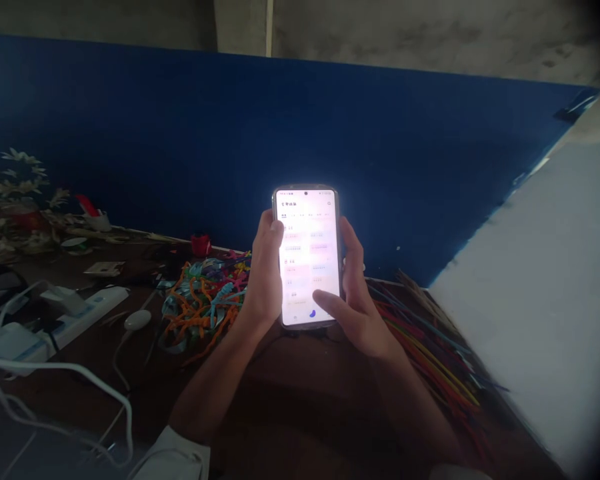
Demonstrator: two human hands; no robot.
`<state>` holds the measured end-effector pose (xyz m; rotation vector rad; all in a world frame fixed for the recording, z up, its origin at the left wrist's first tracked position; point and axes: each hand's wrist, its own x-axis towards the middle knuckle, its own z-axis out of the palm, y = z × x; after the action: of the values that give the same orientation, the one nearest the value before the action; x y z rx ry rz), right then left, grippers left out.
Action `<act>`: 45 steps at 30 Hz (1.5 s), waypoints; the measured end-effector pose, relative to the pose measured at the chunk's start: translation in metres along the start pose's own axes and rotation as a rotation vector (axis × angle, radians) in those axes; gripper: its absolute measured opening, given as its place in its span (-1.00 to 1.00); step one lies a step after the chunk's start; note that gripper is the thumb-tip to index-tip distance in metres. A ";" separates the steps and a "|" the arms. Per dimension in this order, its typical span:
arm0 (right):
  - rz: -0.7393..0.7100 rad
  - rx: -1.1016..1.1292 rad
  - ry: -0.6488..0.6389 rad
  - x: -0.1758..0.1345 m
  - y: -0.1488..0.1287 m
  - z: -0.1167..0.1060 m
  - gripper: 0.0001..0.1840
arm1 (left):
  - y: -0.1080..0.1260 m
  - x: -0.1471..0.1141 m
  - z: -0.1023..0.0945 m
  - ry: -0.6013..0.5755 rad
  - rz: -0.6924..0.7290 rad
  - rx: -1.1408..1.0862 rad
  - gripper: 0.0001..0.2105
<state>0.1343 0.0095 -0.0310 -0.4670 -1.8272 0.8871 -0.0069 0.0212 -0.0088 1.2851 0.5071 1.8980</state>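
Observation:
A smartphone (309,257) with a bright, lit screen is held upright in front of me, above the dark table. My left hand (266,273) is closed around its left side, the thumb resting along the screen's edge. My right hand (357,303) grips the right side, fingers behind the phone and the thumb over the lower part of the screen. Small text and pale coloured boxes fill the display, too blurred to read. The phone's back and most of the fingers are hidden.
Left of my arms lies a pile of colourful fuzzy stems (200,303). A white power strip (80,323) and loose white cables (80,373) are farther left. Long coloured stems (430,347) lie on the right. A blue partition (180,133) stands behind the table.

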 end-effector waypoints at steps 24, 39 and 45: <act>0.013 0.046 0.080 -0.004 -0.005 0.007 -0.14 | 0.001 -0.002 -0.002 -0.037 0.021 -0.012 -0.72; 0.010 0.016 0.105 -0.005 -0.005 0.008 -0.15 | 0.002 -0.004 -0.002 -0.032 0.012 0.014 -0.73; 0.016 -0.025 0.133 -0.005 -0.006 0.009 -0.16 | 0.001 -0.004 -0.001 -0.022 -0.001 0.017 -0.73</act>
<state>0.1287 -0.0007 -0.0317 -0.5448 -1.7168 0.8256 -0.0076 0.0172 -0.0107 1.3153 0.5126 1.8803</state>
